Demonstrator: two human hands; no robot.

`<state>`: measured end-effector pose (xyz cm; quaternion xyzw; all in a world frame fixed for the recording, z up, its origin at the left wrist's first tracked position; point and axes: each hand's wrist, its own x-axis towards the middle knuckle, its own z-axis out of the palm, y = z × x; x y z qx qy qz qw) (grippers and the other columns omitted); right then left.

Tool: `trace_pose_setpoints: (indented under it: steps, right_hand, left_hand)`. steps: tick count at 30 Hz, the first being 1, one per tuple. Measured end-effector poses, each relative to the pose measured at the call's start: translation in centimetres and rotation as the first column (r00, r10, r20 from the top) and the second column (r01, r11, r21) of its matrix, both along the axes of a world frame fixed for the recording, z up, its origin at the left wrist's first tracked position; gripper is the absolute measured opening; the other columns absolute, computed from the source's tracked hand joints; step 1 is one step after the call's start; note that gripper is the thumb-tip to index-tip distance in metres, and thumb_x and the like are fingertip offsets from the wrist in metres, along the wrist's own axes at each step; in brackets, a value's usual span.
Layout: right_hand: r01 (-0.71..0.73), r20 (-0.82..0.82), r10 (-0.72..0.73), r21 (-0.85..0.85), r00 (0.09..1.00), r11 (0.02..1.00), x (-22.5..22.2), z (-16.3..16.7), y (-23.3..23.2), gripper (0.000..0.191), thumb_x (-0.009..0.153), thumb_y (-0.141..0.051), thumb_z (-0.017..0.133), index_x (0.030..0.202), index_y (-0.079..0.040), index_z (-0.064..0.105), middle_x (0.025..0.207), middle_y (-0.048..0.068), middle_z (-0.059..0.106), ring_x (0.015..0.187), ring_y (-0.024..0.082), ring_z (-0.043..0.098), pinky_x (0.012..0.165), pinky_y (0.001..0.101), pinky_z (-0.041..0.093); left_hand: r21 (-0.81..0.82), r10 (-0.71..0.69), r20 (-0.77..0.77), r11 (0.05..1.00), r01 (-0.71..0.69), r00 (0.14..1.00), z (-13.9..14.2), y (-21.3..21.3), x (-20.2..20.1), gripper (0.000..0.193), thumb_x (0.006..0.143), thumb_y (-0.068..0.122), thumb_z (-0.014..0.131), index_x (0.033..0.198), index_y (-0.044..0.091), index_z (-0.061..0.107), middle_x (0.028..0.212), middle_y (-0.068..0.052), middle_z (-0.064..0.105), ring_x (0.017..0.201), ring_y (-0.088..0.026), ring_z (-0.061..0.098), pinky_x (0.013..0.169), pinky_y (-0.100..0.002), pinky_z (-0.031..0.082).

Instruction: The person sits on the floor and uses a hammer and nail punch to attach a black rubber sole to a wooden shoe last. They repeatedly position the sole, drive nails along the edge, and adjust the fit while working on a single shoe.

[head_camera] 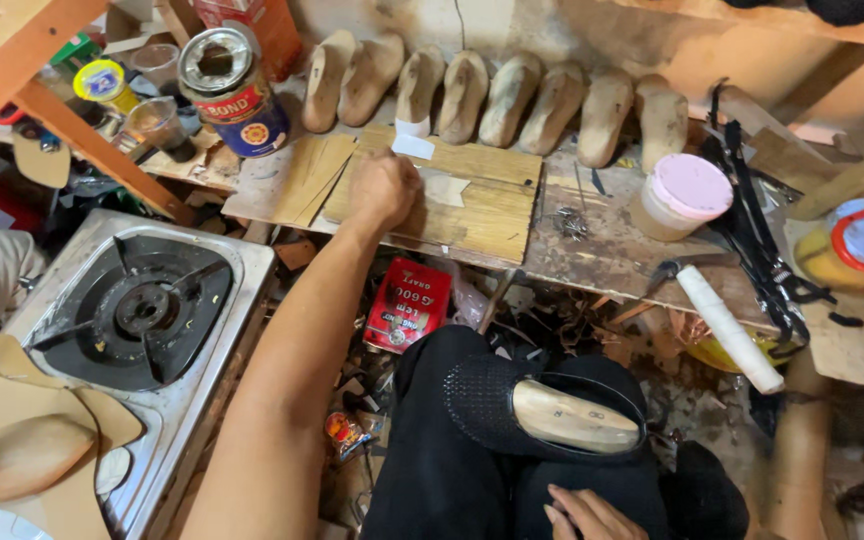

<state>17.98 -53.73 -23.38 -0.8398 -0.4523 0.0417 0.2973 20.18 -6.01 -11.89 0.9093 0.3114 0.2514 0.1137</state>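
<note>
While your left hand closes on the pale scrap on the board | right hand rests loosely open beside the black shoe | next: lift scrap cleanly.

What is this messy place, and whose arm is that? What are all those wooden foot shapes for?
There is just one picture, taken by a camera on a person's head, looking down, so the arm is their own. The left hand reaches out and rests on a wooden board on a low workbench. The right hand lies on their lap and holds nothing. A black shoe pulled over a wooden foot form sits on their knee. Along the wall stands a row of wooden foot shapes; shoes look to be shaped over them. Nearby are a glue tin, a pink-lidded tub and a gas stove.
</note>
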Motion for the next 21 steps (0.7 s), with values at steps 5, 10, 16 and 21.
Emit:
trace_pose_setpoints:
  steps: [5, 10, 16, 21]
  right_hand:
    - [0.046, -0.113, -0.064, -0.155, 0.992, 0.987, -0.1, 0.0, -0.9, 0.030, 0.078, -0.018, 0.078, 0.107, -0.008, 0.080, 0.088, 0.008, 0.080, 0.078, 0.017, 0.081, 0.072, 0.0322, 0.065]
    - [0.010, -0.233, -0.036, -0.111, 0.972, 0.994, -0.4, -0.2, -2.2, 0.030, 0.083, -0.015, 0.074, 0.111, -0.005, 0.078, 0.088, 0.010, 0.078, 0.084, 0.021, 0.079, 0.075, 0.0342, 0.063]
    - [-0.007, -0.145, -0.006, -0.090, 0.989, 0.996, -0.6, -0.7, -2.8, 0.031, 0.082, -0.018, 0.076, 0.112, -0.006, 0.077, 0.090, 0.009, 0.077, 0.085, 0.021, 0.079, 0.074, 0.0349, 0.062]
    - [0.034, -0.170, -0.058, -0.137, 0.984, 0.990, -0.6, -0.6, -2.6, 0.033, 0.082, -0.019, 0.076, 0.113, -0.008, 0.078, 0.093, 0.008, 0.077, 0.083, 0.020, 0.079, 0.073, 0.0348, 0.062]
  left_hand:
    - [0.027, -0.071, -0.003, 0.997, 0.071, 0.997, -0.2, 0.7, 0.8, 0.024, 0.093, 0.030, 0.070, 0.109, 0.014, 0.077, 0.109, -0.022, 0.070, 0.102, -0.043, 0.063, 0.088, -0.053, 0.049]
    - [-0.162, -0.119, -0.047, 0.981, 0.110, 0.992, 0.9, 0.7, 1.3, 0.027, 0.083, 0.032, 0.078, 0.101, 0.011, 0.078, 0.096, -0.021, 0.073, 0.090, -0.036, 0.071, 0.081, -0.046, 0.055]
    - [-0.262, -0.071, 0.045, 0.962, 0.081, 0.996, 1.7, 0.6, 0.7, 0.019, 0.083, 0.026, 0.081, 0.091, 0.009, 0.077, 0.082, -0.015, 0.076, 0.078, -0.027, 0.074, 0.075, -0.038, 0.057]
    - [-0.145, -0.093, 0.311, 0.979, 0.144, 0.946, 1.8, 1.2, 0.4, 0.010, 0.082, 0.011, 0.080, 0.088, 0.004, 0.077, 0.084, -0.012, 0.074, 0.077, -0.023, 0.070, 0.072, -0.037, 0.055]
